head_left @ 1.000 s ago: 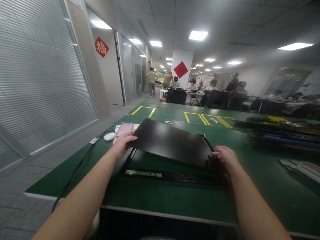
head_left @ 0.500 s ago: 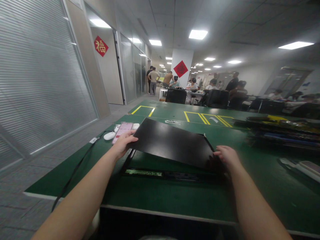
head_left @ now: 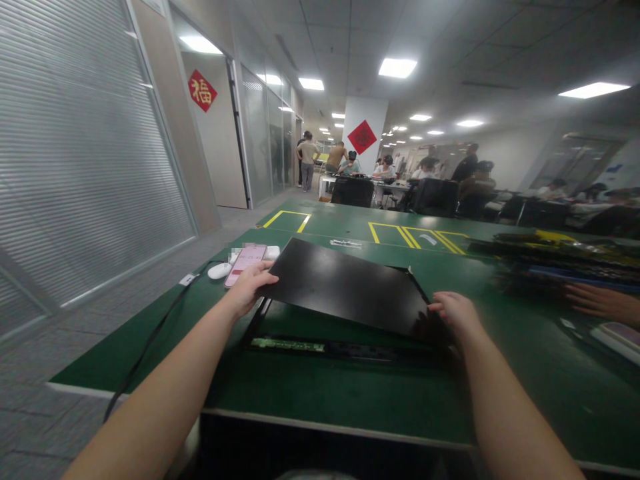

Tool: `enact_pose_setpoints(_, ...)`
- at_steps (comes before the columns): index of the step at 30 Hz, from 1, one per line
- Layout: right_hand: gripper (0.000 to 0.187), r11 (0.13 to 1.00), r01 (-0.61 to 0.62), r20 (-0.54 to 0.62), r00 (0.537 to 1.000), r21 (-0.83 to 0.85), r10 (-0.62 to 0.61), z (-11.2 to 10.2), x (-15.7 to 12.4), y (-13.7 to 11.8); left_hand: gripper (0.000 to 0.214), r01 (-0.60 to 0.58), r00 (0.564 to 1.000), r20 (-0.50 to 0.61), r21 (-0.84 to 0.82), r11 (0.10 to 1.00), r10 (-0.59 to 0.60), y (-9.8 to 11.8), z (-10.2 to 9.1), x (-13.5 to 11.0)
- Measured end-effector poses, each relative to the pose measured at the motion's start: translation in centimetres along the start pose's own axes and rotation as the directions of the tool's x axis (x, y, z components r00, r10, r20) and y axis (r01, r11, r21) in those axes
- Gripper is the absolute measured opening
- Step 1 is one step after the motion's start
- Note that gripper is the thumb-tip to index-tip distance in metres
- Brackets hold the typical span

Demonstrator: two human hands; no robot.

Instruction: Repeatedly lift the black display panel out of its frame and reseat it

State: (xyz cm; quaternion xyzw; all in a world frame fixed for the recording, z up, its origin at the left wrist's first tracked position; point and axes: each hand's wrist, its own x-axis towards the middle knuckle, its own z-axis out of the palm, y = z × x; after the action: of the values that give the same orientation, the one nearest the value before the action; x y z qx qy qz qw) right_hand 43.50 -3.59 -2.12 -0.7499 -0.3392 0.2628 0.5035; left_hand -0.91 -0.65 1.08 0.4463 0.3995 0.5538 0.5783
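A flat black panel is tilted up off a black frame that lies on the green table. My left hand grips the panel's left edge, thumb on top. My right hand holds the panel's near right corner, fingers curled over it. The frame's near rail carries a thin green circuit strip. The panel's near edge is raised, its far edge resting near the frame.
A pink phone and a white mouse with a black cable lie at the left. Dark stacked panels sit at the right, where another person's hand reaches in. Yellow tape marks cross the far table. People sit beyond.
Another person's hand has come into view at the right edge. My hands and the black panel have hardly moved.
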Motion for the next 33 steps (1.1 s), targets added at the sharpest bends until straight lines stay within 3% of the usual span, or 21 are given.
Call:
enact_pose_setpoints(12,0.025,0.979,0.055,0.009,0.999,-0.198,-0.054,-0.3,0.6,0.5,0.035,0.013,0.999,-0.045,0.004,1.0,-0.013,-0.4,0.1,0.1)
enact_pose_setpoints(18,0.033,0.93,0.111,0.041,0.994,-0.35,-0.103,-0.4,1.4,1.3,0.024,0.086,0.989,-0.114,-0.072,0.994,-0.093,-0.6,0.6,0.4)
enact_pose_setpoints(24,0.03,0.895,0.1,0.034,0.995,-0.434,-0.094,-0.4,1.2,0.9,0.012,0.153,0.96,-0.215,-0.134,0.979,-0.179,-0.5,1.6,0.4)
enact_pose_setpoints(33,0.028,0.862,0.096,0.034,0.995,-0.498,-0.091,-0.5,0.5,0.1,0.017,0.254,0.945,-0.194,-0.067,0.965,-0.262,-0.7,1.5,0.3)
